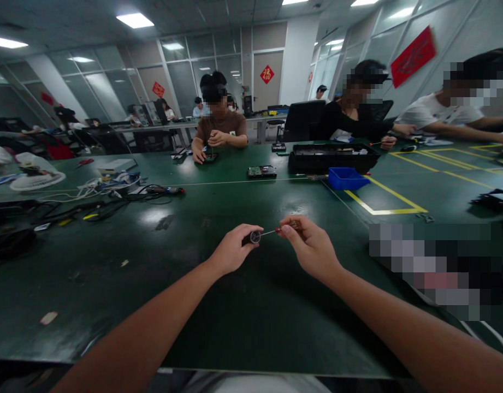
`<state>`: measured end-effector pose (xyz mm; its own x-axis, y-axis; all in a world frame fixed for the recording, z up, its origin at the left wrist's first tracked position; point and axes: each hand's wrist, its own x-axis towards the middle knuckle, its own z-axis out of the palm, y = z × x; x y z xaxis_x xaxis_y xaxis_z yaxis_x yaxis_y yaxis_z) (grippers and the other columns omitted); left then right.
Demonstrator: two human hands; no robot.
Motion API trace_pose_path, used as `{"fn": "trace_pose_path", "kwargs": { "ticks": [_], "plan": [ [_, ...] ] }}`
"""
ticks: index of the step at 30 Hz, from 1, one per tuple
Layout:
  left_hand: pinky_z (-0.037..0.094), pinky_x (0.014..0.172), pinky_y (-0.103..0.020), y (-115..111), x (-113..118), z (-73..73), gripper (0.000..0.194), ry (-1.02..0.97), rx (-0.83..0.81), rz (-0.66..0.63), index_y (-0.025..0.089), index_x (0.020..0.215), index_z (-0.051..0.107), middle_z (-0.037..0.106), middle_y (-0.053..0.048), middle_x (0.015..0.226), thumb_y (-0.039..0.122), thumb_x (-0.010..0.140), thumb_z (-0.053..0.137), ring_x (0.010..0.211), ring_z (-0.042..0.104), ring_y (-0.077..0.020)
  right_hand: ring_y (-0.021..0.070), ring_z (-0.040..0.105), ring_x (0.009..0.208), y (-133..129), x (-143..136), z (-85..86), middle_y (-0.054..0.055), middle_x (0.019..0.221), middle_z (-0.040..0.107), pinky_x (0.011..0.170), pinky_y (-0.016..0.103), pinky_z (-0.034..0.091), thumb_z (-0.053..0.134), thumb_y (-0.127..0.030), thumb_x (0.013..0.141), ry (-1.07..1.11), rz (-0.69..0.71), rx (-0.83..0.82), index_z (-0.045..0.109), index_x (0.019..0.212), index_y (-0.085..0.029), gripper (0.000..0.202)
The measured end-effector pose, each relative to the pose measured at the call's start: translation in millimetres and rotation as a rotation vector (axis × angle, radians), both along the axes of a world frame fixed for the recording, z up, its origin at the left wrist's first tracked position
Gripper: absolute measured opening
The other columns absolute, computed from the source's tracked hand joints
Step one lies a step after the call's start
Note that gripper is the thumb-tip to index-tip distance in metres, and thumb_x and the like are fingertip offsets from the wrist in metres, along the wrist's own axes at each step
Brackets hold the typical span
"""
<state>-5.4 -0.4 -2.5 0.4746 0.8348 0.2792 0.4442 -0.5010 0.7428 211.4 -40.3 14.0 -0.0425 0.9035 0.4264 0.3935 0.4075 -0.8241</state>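
Near the middle of the view, above the green table, my left hand is closed on a small round metallic part held between thumb and fingers. To its right, my right hand pinches the red-and-clear handle of a thin screwdriver. The screwdriver's shaft points left, and its tip is at the round part's edge. Whether the tip sits in a screw is too small to tell.
Beyond my hands are a circuit-board device, a blue bin and a long black tray. Cables lie at left. A person works opposite; more people sit at right.
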Motion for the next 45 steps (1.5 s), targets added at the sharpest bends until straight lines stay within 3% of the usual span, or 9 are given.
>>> {"fn": "trace_pose_path", "kwargs": {
  "ticks": [8,14,19,21,26,32,36,41,45],
  "plan": [
    [0.043,0.104,-0.037,5,-2,-6.2,0.037,-0.069,0.04,0.05,0.025,0.119,0.066,0.067,-0.003,0.12,0.014,0.083,0.07,0.114,0.06,-0.0209,0.0213,0.073,0.084,1,0,3.1,0.005,0.09,0.076,0.076,0.037,0.056,0.058,-0.04,0.094,-0.016,-0.052,0.013,0.064,0.104,-0.021,0.022],
    [0.043,0.104,-0.038,7,-7,-6.5,0.038,-0.051,0.051,0.049,0.028,0.121,0.066,0.068,-0.002,0.12,0.019,0.084,0.073,0.114,0.061,-0.0208,0.0201,0.07,0.067,-6,1,11.4,0.004,0.081,0.074,0.06,0.033,0.052,0.065,-0.043,0.089,-0.224,-0.031,0.071,0.068,0.093,-0.021,0.022],
    [0.044,0.101,-0.037,8,-8,-6.9,0.036,-0.047,0.084,0.053,0.028,0.12,0.066,0.068,-0.001,0.118,0.021,0.085,0.072,0.112,0.061,-0.0206,0.0197,0.071,0.084,-9,0,14.0,0.004,0.093,0.074,0.075,0.033,0.053,0.052,-0.026,0.095,-0.275,0.068,0.138,0.062,0.108,-0.022,0.016],
    [0.044,0.1,-0.037,8,-8,-6.6,0.036,-0.035,0.087,0.063,0.028,0.12,0.066,0.068,-0.002,0.116,0.021,0.085,0.072,0.11,0.061,-0.0208,0.0197,0.07,0.086,-8,-1,14.6,0.004,0.094,0.073,0.076,0.033,0.053,0.052,-0.027,0.095,-0.271,0.086,0.107,0.062,0.106,-0.022,0.015],
    [0.044,0.1,-0.039,5,-7,-5.0,0.036,0.006,0.091,0.058,0.028,0.12,0.066,0.068,-0.002,0.117,0.022,0.085,0.072,0.111,0.061,-0.0214,0.0172,0.063,0.057,-7,-5,16.3,-0.001,0.064,0.065,0.057,0.03,0.045,0.045,-0.04,0.1,-0.302,-0.038,-0.009,0.066,0.097,-0.021,0.029],
    [0.044,0.101,-0.038,5,-7,-4.0,0.036,0.013,0.107,0.054,0.028,0.119,0.066,0.068,-0.001,0.117,0.019,0.085,0.072,0.111,0.061,-0.0204,0.0174,0.062,0.064,-8,-5,15.6,0.002,0.079,0.067,0.059,0.029,0.044,0.043,-0.032,0.099,-0.316,-0.015,0.039,0.059,0.121,-0.018,0.03],
    [0.044,0.101,-0.038,6,-6,-3.6,0.036,0.013,0.117,0.06,0.027,0.119,0.066,0.068,-0.002,0.117,0.019,0.084,0.072,0.112,0.061,-0.0212,0.0183,0.064,0.069,-9,-4,14.5,0.002,0.079,0.068,0.063,0.031,0.044,0.039,-0.037,0.102,-0.331,0.012,0.023,0.065,0.101,-0.022,0.03],
    [0.045,0.1,-0.038,6,-5,-2.5,0.036,0.024,0.116,0.06,0.027,0.119,0.066,0.068,-0.002,0.116,0.02,0.084,0.072,0.111,0.061,-0.0213,0.0192,0.063,0.07,-8,-5,10.1,0.003,0.082,0.068,0.063,0.032,0.045,0.049,-0.037,0.097,-0.174,-0.061,-0.035,0.061,0.11,-0.022,0.023],
    [0.045,0.099,-0.039,6,-6,-0.4,0.036,0.042,0.131,0.091,0.026,0.12,0.065,0.068,-0.003,0.116,0.022,0.085,0.072,0.11,0.061,-0.0222,0.0197,0.064,0.076,-1,-6,5.9,0.004,0.084,0.069,0.071,0.034,0.05,0.062,-0.043,0.09,0.104,-0.007,-0.139,0.066,0.097,-0.02,0.024]
  ]
}}
